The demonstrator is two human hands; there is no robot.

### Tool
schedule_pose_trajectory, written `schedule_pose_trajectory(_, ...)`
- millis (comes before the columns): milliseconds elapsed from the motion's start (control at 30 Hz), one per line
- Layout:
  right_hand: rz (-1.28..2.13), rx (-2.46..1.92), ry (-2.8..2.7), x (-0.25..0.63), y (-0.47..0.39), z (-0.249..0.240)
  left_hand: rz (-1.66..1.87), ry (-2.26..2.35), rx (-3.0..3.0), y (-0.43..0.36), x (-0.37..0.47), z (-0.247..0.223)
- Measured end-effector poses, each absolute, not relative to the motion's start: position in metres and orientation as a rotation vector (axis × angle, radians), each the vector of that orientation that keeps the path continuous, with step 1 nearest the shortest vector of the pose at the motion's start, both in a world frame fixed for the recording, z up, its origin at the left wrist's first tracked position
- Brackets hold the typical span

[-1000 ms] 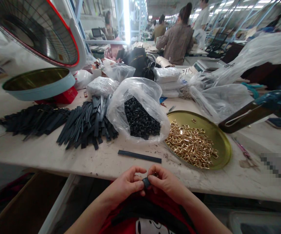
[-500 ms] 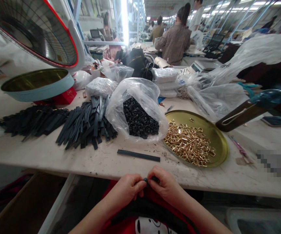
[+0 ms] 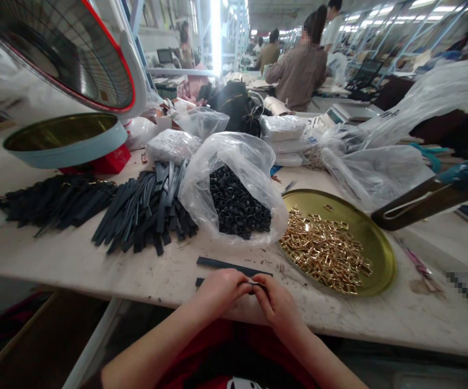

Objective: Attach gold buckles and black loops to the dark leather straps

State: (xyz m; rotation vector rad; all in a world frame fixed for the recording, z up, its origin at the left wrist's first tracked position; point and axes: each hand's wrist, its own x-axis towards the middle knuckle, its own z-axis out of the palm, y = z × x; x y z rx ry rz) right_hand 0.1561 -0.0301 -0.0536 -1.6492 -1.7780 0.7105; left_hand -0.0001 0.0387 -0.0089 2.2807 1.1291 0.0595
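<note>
Both hands are closed close together at the table's front edge, pinching a narrow black strap (image 3: 258,284). My left hand (image 3: 225,287) has its fingertips on the strap, and a dark strap end (image 3: 199,282) sticks out beyond it on the left. My right hand (image 3: 275,294) grips from the other side, thumb and fingers pressed together. Most of the held strap is hidden by the fingers. Just behind the hands another black strap (image 3: 221,263) lies flat on the table, partly covered by them.
A plastic bag (image 3: 195,178) of small black loops (image 3: 240,208) stands open behind the hands. To the right, a round gold tray (image 3: 386,265) carries many gold buckles (image 3: 327,251). Black strap piles (image 3: 136,210), a scale pan (image 3: 67,154) and a fan (image 3: 75,54) are left; scissors (image 3: 420,265) lie right.
My hands have moved up and forward from below the table edge to over it. A dark strap end now shows left of my left hand. The camera view has shifted slightly.
</note>
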Motion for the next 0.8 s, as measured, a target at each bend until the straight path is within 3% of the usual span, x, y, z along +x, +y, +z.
schedule_pose_trajectory(167, 0.388, -1.763, -1.913, 0.167, -0.02, -0.058, 0.137, 1.23, 2.441, 0.069, 0.001, -0.015)
schedule_pose_trajectory(333, 0.277, -1.779, -2.0, 0.172, -0.014, -0.057, 0.286, 1.345, 2.492, 0.071, -0.009, -0.008)
schedule_pose_trajectory(467, 0.217, -1.76, -1.908, 0.171, -0.004, -0.037, 0.751, 1.461, 2.127, 0.062, -0.026, 0.018)
schedule_pose_trajectory(533, 0.444, -1.664, -1.803, 0.164, -0.001, -0.023, 1.075, 1.397, 1.625, 0.054, -0.03, 0.029)
schedule_pose_trajectory(600, 0.889, -1.506, -1.62, 0.155, -0.001, -0.011, 1.229, 1.299, 1.203, 0.042, -0.031, 0.035)
schedule_pose_trajectory(700, 1.386, -1.304, -1.198, 0.145, -0.007, -0.001, 1.208, 1.213, 0.934, 0.02, -0.031, 0.037)
schedule_pose_trajectory(800, 1.474, -1.277, -0.908, 0.148, -0.012, 0.001, 1.042, 1.127, 0.903, -0.002, -0.034, 0.036)
